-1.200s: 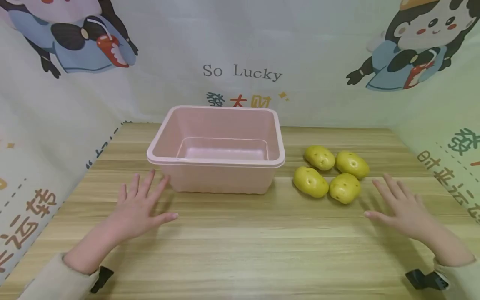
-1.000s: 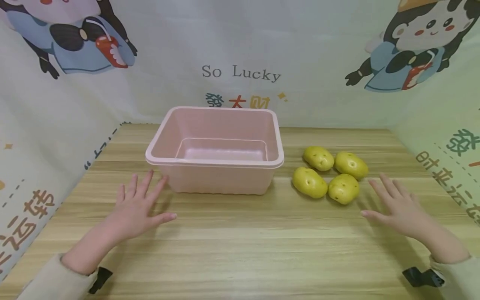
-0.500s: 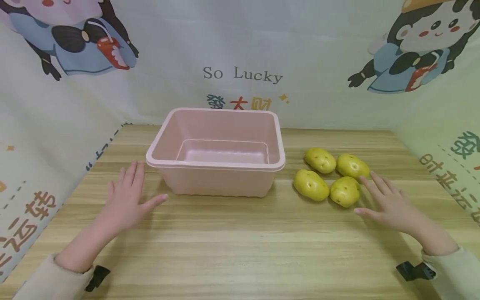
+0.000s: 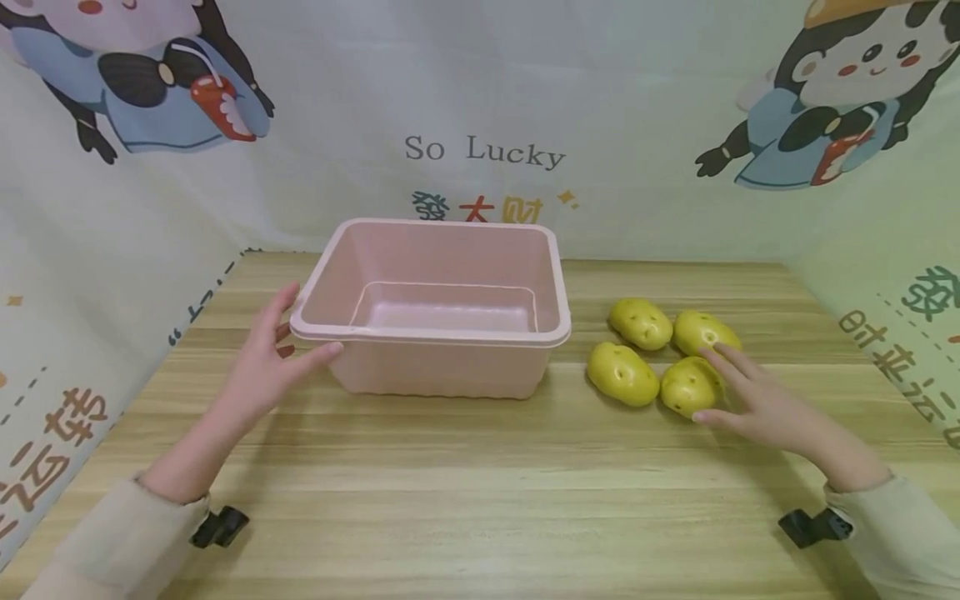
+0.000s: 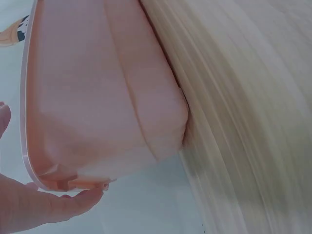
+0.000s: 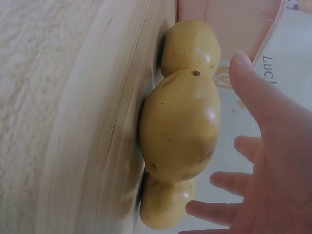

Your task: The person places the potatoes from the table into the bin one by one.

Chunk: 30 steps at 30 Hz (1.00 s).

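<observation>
A pink plastic basin (image 4: 438, 367) stands on the wooden table. At its left front corner is my left hand (image 4: 258, 354), thumb (image 4: 324, 354) spread from the fingers. In the left wrist view, fingertips (image 5: 90, 199) are right at the rim's corner, and the thumb's tip shows apart from the basin. Several yellow potatoes lie in a group to the right of the basin. My right hand (image 4: 768, 408) reaches over the nearest right potato (image 4: 686, 387), fingers spread and overlapping the back right potato (image 4: 705, 332). The right wrist view shows a gap between thumb and the large potato (image 6: 180, 126).
The other potatoes are the front left potato (image 4: 622, 375) and the back left potato (image 4: 640, 323). A printed cloth (image 4: 637, 125) rises behind the table (image 4: 450, 500) and along both sides. Each wrist wears a black device (image 4: 219, 527).
My left hand has moved forward from the table in front to the basin's left front corner, its fingers bending. My right hand has moved left over the potatoes. Basin and potatoes stay put.
</observation>
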{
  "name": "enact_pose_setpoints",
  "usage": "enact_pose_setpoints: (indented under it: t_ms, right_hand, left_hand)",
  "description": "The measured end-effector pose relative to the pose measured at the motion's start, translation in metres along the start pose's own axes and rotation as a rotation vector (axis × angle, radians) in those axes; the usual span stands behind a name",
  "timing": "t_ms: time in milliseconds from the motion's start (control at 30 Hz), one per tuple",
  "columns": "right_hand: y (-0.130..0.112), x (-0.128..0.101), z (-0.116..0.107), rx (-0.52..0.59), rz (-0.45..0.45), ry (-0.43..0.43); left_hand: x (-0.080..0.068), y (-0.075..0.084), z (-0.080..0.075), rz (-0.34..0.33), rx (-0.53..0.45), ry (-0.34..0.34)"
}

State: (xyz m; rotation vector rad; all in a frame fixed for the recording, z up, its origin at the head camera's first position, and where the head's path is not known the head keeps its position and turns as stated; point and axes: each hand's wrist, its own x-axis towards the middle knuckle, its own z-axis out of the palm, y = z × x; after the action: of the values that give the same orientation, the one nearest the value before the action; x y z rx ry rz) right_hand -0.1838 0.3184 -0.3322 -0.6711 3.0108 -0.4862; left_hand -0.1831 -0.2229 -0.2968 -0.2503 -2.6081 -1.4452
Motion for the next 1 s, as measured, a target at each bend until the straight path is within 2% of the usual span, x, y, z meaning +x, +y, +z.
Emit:
enact_pose_setpoints:
  t_ms: [233, 467, 667, 1000]
  right_hand:
    - [0.004, 0.003, 0.002, 0.002, -0.061, 0.018]
    - [0.006, 0.008, 0.005, -0.003, -0.080, 0.012]
    - [0.005, 0.013, 0.006, 0.009, -0.077, 0.004]
    - [0.009, 0.019, 0.009, 0.054, -0.096, -0.025]
  left_hand:
    - [0.008, 0.002, 0.003, -0.101, -0.117, -0.018]
    - [0.014, 0.000, 0.006, -0.154, -0.214, -0.036]
    - [0.014, -0.001, 0.007, -0.170, -0.232, -0.011]
    - [0.014, -0.001, 0.010, -0.158, -0.303, 0.011]
